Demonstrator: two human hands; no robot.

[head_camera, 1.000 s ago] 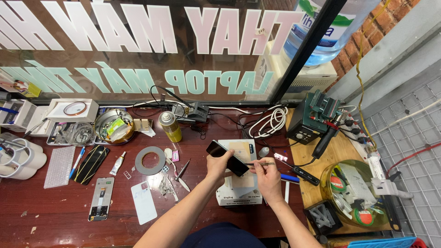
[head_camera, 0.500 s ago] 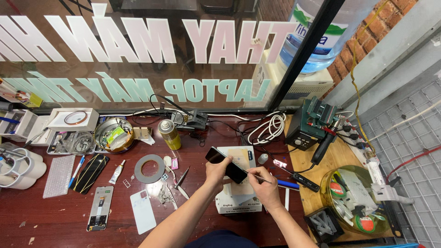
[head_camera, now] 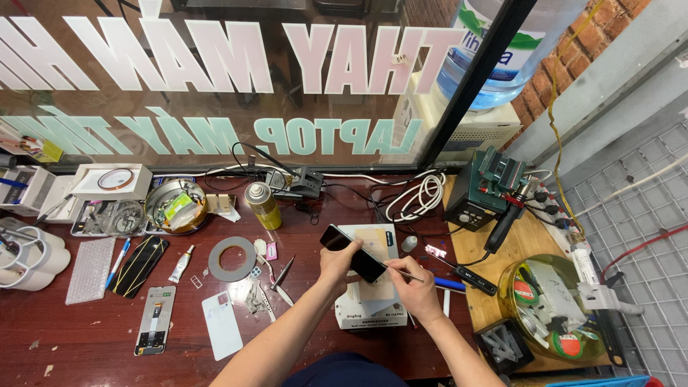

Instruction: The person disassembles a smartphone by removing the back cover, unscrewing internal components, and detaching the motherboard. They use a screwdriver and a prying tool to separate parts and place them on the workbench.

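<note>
Fingers (head_camera: pixel 337 259) of the left hand (head_camera: pixel 340 264) are being wrapped around a black phone (head_camera: pixel 352 252) above the white box (head_camera: pixel 369 315); thin tweezers (head_camera: pixel 403 271) are being pinched by the right hand (head_camera: pixel 414 290).

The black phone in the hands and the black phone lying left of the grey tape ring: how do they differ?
The held phone is gripped by the left hand above a white box, with a thin tool in the right hand at its edge; the lying phone rests untouched on the red table. The lying phone has yellow bands across it; the held phone shows none. Both are dark, slim and angled diagonally.
</note>
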